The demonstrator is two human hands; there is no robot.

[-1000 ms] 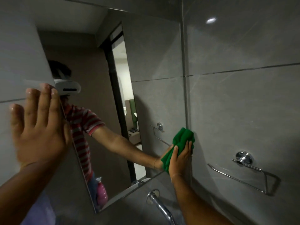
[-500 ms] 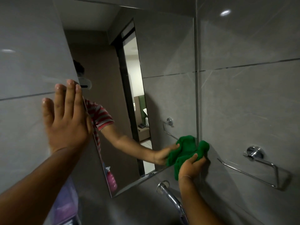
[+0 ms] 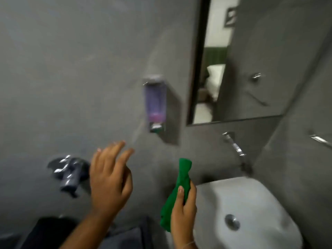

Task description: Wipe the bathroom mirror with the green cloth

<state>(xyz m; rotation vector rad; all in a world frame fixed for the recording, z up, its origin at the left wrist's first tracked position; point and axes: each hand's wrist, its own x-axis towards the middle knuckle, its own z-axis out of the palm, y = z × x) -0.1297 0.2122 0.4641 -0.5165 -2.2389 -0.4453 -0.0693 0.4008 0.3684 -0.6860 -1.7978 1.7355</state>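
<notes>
The mirror (image 3: 251,56) hangs on the grey wall at the upper right, and only its lower left part shows. My right hand (image 3: 184,211) is low in the view, left of the basin, and grips the bunched green cloth (image 3: 177,191), which sticks up above my fingers, well below the mirror. My left hand (image 3: 109,178) hovers open beside it, fingers spread and pointing up toward the wall, touching nothing. The picture is blurred by motion.
A soap dispenser (image 3: 156,103) with purple liquid is fixed to the wall left of the mirror. A white basin (image 3: 251,203) sits at the lower right under a chrome tap (image 3: 235,146). A dark fitting (image 3: 69,172) projects from the wall at left. A towel rail (image 3: 321,140) shows at the right edge.
Both hands have come off the wall and mirror and dropped down. The view has swung down and left, bringing the basin and soap dispenser into sight.
</notes>
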